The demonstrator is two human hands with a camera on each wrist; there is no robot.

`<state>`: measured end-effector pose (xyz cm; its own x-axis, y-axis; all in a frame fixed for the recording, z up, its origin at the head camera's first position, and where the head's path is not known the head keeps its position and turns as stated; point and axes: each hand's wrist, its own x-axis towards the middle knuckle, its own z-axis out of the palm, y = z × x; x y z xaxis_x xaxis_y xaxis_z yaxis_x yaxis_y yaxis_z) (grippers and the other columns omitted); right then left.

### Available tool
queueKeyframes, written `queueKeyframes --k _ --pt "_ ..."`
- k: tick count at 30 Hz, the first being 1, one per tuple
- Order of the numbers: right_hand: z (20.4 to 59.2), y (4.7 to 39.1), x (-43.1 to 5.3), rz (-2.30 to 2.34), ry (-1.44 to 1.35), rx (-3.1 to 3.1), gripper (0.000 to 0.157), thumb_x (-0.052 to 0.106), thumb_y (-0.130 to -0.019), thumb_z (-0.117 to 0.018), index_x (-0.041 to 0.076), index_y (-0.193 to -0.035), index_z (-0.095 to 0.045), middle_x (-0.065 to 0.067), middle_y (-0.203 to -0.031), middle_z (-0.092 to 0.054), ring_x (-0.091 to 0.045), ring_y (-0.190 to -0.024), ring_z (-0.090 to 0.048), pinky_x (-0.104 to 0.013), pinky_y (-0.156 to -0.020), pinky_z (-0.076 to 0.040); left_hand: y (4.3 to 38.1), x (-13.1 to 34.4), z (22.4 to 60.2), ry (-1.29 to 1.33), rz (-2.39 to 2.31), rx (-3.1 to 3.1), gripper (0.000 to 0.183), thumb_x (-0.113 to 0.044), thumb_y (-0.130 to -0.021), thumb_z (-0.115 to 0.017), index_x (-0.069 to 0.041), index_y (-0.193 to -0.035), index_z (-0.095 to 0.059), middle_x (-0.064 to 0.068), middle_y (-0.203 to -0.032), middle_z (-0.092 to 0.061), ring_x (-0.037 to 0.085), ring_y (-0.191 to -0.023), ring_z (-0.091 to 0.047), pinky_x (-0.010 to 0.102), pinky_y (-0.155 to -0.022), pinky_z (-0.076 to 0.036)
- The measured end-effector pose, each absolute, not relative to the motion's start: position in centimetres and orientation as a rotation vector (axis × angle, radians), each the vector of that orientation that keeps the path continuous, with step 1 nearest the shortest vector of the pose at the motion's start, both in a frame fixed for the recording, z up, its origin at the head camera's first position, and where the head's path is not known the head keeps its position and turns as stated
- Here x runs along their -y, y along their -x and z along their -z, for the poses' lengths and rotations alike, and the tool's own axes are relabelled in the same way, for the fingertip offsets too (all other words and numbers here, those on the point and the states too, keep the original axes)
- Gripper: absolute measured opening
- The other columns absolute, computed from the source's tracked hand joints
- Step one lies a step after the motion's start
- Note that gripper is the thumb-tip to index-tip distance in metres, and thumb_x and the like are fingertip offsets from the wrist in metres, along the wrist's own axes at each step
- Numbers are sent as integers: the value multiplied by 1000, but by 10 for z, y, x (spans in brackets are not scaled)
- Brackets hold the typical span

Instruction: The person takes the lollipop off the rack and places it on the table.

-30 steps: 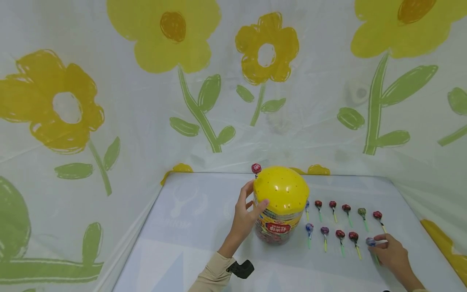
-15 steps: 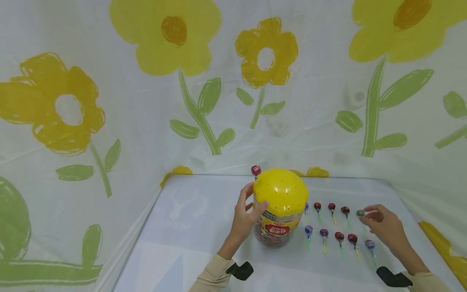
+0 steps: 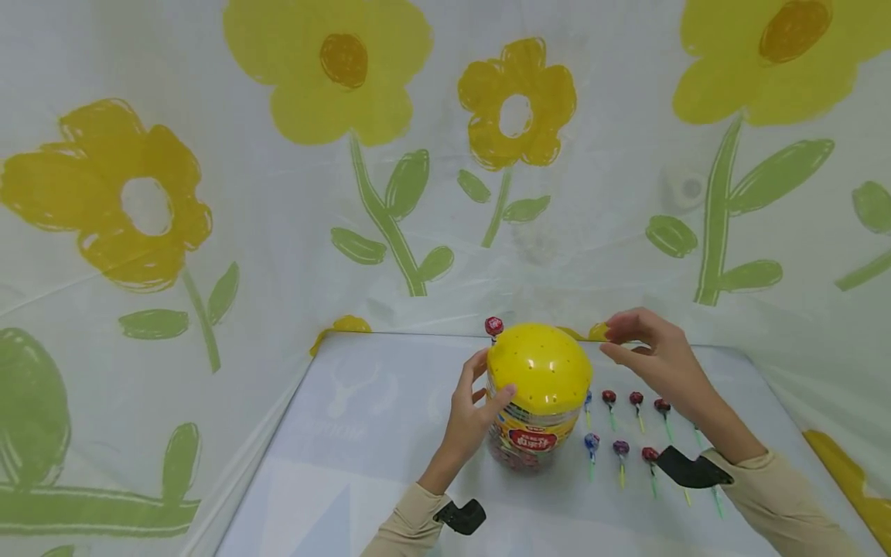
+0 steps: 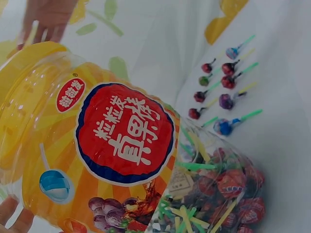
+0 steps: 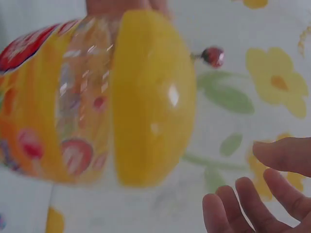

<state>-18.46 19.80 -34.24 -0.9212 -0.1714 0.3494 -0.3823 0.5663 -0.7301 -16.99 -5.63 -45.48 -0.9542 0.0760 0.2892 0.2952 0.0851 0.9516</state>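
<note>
A clear plastic jar [image 3: 536,439] of lollipops with a yellow domed lid [image 3: 539,363] stands upright on the table. My left hand [image 3: 466,414] grips its left side near the top, thumb across the front of the lid's edge. One red lollipop [image 3: 493,325] sticks out from the far left of the lid, its stick toward the dome. To the right of the lid, my right hand [image 3: 654,360] is raised with thumb and fingers apart. The right wrist view shows nothing between that hand's fingers [image 5: 250,201]. Wrapped lollipops fill the jar's lower part [image 4: 218,189].
Two rows of lollipops lie right of the jar, among them a purple one [image 3: 621,447] and a red one [image 3: 609,396]. My right forearm [image 3: 734,433] hides part of them. A white curtain [image 3: 592,255] with printed flowers rises behind the table [image 3: 390,464].
My right hand has gone from the blue lollipop at the near right to the green one behind, then up and left beside the lid. My left hand keeps its hold on the jar.
</note>
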Motion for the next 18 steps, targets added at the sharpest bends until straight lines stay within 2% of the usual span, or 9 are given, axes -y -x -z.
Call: queueKeyframes --k 4,12,18 --pt "332 191 -171 -1336 -590 2541 29 23 -79 -64 12 -104 -53 -3 -96 -58 -12 -85 -55 -17 -70 -48 170 56 455 375 1977 2202 59 -40 -80 -57 -31 -132 -29 -12 -134 -32 13 -120 -30 49 -89 -34" --pt "328 207 -119 -1438 -746 2528 34 18 -75 -68 13 -104 -51 -6 -99 -59 -20 -90 -57 -36 -78 -49 171 57 455 340 1952 2246 60 -42 -81 -56 -34 -132 -28 -17 -134 -31 11 -120 -31 46 -90 -34" --pt "333 215 -91 -1431 -812 2528 37 12 -74 -69 11 -105 -50 -7 -99 -61 -23 -91 -57 -42 -83 -45 170 56 453 331 1959 2253 60 -40 -82 -57 -30 -133 -28 -14 -135 -31 13 -121 -31 48 -91 -34"
